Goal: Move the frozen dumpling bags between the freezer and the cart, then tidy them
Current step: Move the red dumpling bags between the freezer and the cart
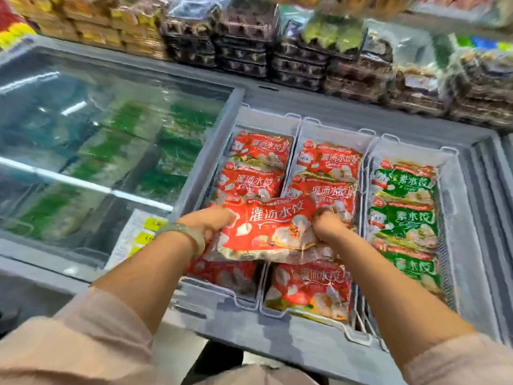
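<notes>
The chest freezer (pixel 249 337) fills the middle and lower frame. Its glass lid (pixel 83 148) covers the left half and the right half stands open. Stacked egg cartons (pixel 244 45) run along the top of the frame on the ledge behind.

Three white baskets (pixel 302 129) sit in the open part. The left and middle ones carry red dumpling bags (pixel 261 151) in rows, and the right one carries green dumpling bags (pixel 402 220).

At centre, the held red bag (pixel 272 226) lies flat just above the two red baskets, across the divider between them. A second bag may lie under it, but that is too blurred to tell. The left grip (pixel 213 222) is curled round its left edge and the right grip (pixel 329 227) pinches its right edge. A pale bracelet (pixel 183 232) circles the left wrist.

The cart is out of frame, so I cannot tell whether this bag is going in or coming out. The baskets look well filled, so I judge the moving is underway. The nearest bags at lower centre lie askew, so the tidying is still to do.
</notes>
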`<state>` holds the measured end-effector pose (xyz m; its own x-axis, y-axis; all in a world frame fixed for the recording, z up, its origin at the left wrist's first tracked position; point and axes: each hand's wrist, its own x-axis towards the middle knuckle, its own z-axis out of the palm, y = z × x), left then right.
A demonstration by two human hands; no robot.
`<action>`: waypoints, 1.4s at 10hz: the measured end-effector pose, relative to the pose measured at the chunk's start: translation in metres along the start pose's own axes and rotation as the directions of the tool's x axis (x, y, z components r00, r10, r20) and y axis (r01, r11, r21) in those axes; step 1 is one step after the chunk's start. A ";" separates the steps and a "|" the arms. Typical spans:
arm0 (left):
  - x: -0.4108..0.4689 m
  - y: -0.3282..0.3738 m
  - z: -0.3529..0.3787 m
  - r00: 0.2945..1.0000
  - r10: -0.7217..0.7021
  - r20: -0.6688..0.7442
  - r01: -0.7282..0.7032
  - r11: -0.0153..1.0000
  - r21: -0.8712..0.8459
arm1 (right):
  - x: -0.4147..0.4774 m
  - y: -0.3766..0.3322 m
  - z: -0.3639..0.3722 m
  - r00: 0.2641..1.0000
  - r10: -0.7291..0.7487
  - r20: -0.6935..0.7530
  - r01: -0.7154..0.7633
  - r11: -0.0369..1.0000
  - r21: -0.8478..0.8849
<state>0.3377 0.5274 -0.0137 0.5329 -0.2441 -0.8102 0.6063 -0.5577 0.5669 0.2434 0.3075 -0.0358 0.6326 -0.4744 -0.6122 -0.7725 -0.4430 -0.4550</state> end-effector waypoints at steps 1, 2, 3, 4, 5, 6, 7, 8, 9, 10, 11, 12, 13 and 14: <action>0.029 0.021 -0.023 0.998 0.065 -0.020 -0.063 0.996 0.067 | 0.019 -0.017 0.009 0.999 0.029 0.013 -0.028 0.996 -0.082; 0.066 0.046 -0.038 0.999 0.034 0.029 -0.035 0.997 0.068 | 0.034 -0.044 0.006 0.993 0.116 0.011 -0.114 0.989 -0.091; 0.085 0.061 -0.037 0.997 0.077 -0.003 -0.077 0.996 0.049 | 0.049 -0.055 0.001 0.989 0.145 -0.036 -0.145 0.989 -0.001; 0.116 0.094 -0.033 0.986 0.160 -0.045 -0.158 0.986 0.052 | 0.082 -0.072 -0.012 0.992 0.111 -0.052 -0.087 0.938 0.335; 0.144 0.112 -0.029 0.987 0.154 -0.054 -0.152 0.988 0.028 | 0.104 -0.083 -0.018 0.994 0.111 -0.016 -0.091 0.881 0.465; 0.183 0.137 -0.026 0.986 0.129 -0.104 -0.129 0.992 0.007 | 0.141 -0.100 -0.028 0.987 0.155 0.030 -0.149 0.846 0.511; 0.216 0.153 -0.026 0.987 0.117 -0.108 -0.125 0.990 -0.069 | 0.176 -0.110 -0.030 0.986 0.156 0.065 -0.166 0.823 0.543; 0.273 0.172 -0.031 0.989 0.077 -0.127 -0.090 0.991 -0.101 | 0.228 -0.122 -0.028 0.984 0.138 0.112 -0.177 0.815 0.552; 0.283 0.190 -0.030 0.982 0.059 -0.178 -0.077 0.992 -0.096 | 0.250 -0.134 -0.030 0.988 0.114 0.108 -0.156 0.790 0.593; 0.306 0.204 -0.030 0.943 0.148 -0.299 -0.132 0.988 0.075 | 0.274 -0.148 -0.022 0.990 0.062 0.126 -0.127 0.776 0.618; 0.319 0.205 -0.030 0.930 0.207 -0.303 -0.177 0.977 0.122 | 0.284 -0.148 -0.008 0.985 0.016 0.172 -0.120 0.779 0.615; 0.324 0.196 -0.028 0.941 0.228 -0.250 -0.173 0.959 0.224 | 0.275 -0.144 0.001 0.978 0.031 0.207 -0.148 0.801 0.580; 0.316 0.188 -0.027 0.947 0.204 -0.248 -0.107 0.929 0.355 | 0.262 -0.140 0.000 0.974 0.059 0.221 -0.174 0.819 0.547; 0.292 0.172 -0.018 0.959 0.200 -0.200 -0.125 0.934 0.335 | 0.235 -0.126 -0.006 0.976 0.120 0.180 -0.196 0.842 0.503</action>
<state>0.6077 0.3745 -0.1502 0.7505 -0.1869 -0.6339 0.3021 -0.7560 0.5807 0.4897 0.2475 -0.1181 0.5152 -0.3796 -0.7684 -0.8020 0.1027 -0.5885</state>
